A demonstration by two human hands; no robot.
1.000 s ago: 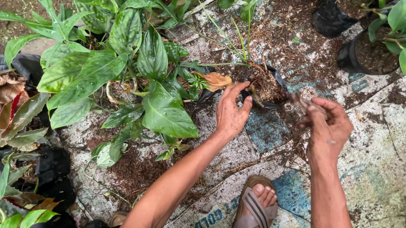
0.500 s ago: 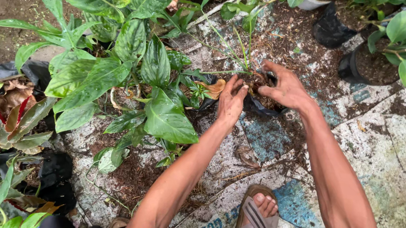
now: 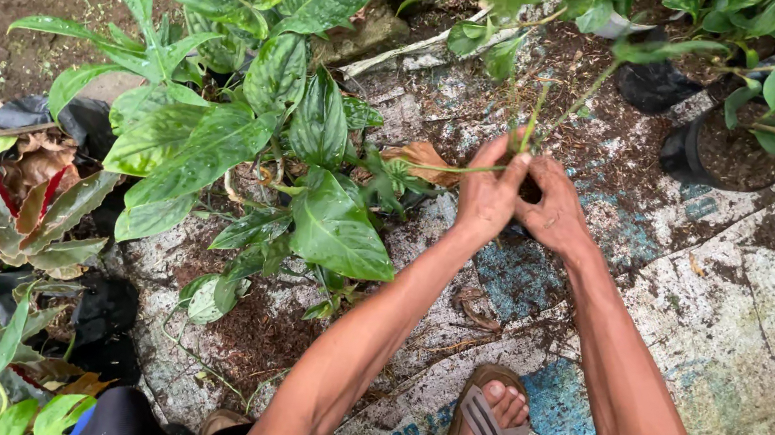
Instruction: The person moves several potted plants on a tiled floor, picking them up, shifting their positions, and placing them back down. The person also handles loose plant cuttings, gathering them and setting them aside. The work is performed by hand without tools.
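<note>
My left hand [image 3: 488, 192] and my right hand [image 3: 557, 207] are pressed together around the base of a small plant [image 3: 553, 105] with thin green stems rising between them. A dark clump of soil and roots shows between the fingers. Both hands sit above a worn, soil-strewn printed sheet [image 3: 704, 308] on the ground. A large plant with broad speckled green leaves [image 3: 252, 136] spreads just left of my left hand, and a dry brown leaf [image 3: 422, 159] lies beside it.
Black grow bags with green plants [image 3: 752, 131] stand at the top right. A red-and-green leafed plant [image 3: 25, 199] sits at the left among more black bags. My sandalled foot [image 3: 486, 424] rests at the bottom centre. Bare earth lies at the top left.
My right hand moved left from open air to meet my left hand on the small plant. Both hands now close around its base, and the view has shifted closer.
</note>
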